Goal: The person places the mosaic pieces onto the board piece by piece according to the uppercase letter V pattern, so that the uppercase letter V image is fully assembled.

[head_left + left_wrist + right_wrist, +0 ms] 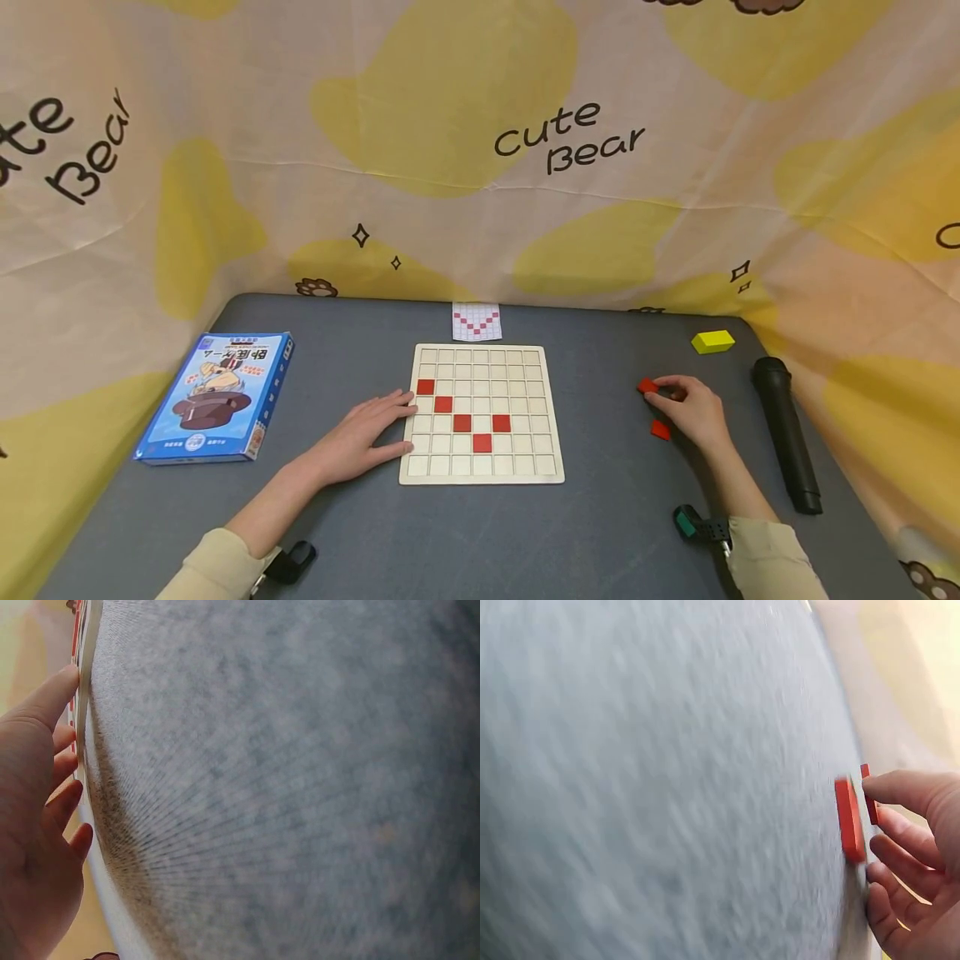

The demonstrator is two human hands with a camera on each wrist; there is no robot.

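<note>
A pale gridded board [520, 467] lies on the grey table, with several red square tiles in its cells forming most of a V. My left hand [365, 435] touches the board's left edge with extended fingers and thumb; the left wrist view shows the thumb [56, 696] against that edge. To the right, my right hand [692, 410] pinches a red tile [647, 386] between thumb and fingers. Another red tile [660, 430] lies on the table just nearer to me, beside the hand. In the right wrist view this loose tile [847, 819] appears in front of the pinched one.
Behind the board is a small card [476, 322] printed with a pink V pattern on a grid. A blue game box [213, 400] lies at the left. A yellow block [712, 342] and a black microphone-like cylinder [786, 433] are at the right. A patterned cloth [450, 225] hangs behind.
</note>
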